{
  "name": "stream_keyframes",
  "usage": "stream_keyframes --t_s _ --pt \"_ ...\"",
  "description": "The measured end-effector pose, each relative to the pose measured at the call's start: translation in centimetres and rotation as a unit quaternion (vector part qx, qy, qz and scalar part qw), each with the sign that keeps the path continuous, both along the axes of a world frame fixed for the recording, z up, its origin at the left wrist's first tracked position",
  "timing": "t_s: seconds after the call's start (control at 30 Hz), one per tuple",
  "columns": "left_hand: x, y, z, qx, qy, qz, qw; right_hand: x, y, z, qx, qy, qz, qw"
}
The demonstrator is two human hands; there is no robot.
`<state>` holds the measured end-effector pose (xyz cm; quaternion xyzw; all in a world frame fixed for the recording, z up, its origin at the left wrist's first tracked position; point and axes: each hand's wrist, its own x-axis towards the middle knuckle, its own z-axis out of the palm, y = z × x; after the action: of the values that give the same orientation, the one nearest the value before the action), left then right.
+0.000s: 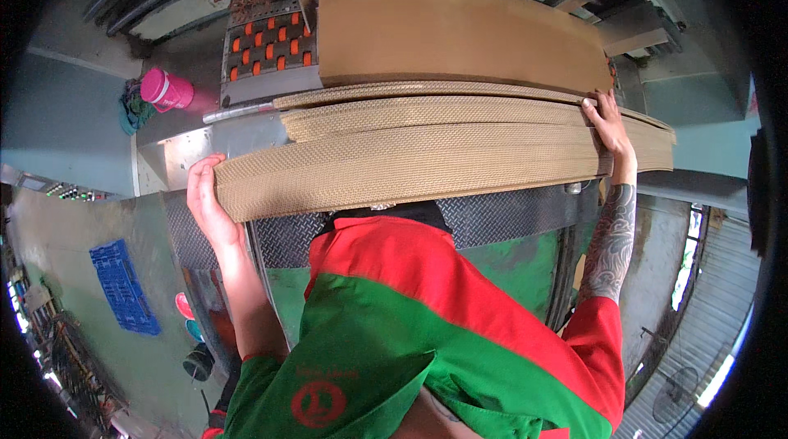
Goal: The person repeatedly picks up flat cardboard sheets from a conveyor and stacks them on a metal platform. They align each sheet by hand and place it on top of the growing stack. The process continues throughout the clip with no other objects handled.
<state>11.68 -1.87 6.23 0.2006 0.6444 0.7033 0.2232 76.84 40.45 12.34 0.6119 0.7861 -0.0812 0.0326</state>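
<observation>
Three bundles of brown corrugated cardboard sheets stand on edge in front of me, their fluted edges facing up. My left hand [210, 201] presses against the left end of the nearest, thickest bundle [410, 166], fingers curled round its corner. Behind it runs a middle bundle [427, 115], and farther back a thinner bundle [410, 93]. Near the right end, my right hand [610, 127] reaches across the top edges. Its thumb and fingers hold the back bundle's edge. The undersides of the bundles are hidden.
Beyond the bundles lies a flat cardboard sheet [460, 36] on a machine bed. Orange rollers [271, 46] and a pink cup [167, 90] are at the left. A metal tread plate [509, 217] runs close to my body; a blue pallet [123, 287] lies on the floor.
</observation>
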Motion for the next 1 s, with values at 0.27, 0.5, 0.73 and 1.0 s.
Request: stream_keyframes --t_s 0.27,0.5,0.73,1.0 --pt "-0.3 0.0 0.0 -0.023 0.005 -0.007 1.0 -0.4 0.7 0.5 -0.05 -0.04 -0.035 0.997" --pt "-1.2 1.0 -0.3 -0.015 0.053 -0.043 0.998 -1.9 2.2 0.9 -0.049 -0.033 -0.065 0.996" --pt "-0.6 0.1 -0.5 0.003 0.036 -0.032 0.999 -2.7 2.9 -0.3 -0.003 -0.055 -0.109 0.993" --pt "0.1 -1.1 0.1 -0.028 0.026 -0.022 0.999 -2.4 1.2 -0.3 0.014 -0.015 -0.084 0.996"
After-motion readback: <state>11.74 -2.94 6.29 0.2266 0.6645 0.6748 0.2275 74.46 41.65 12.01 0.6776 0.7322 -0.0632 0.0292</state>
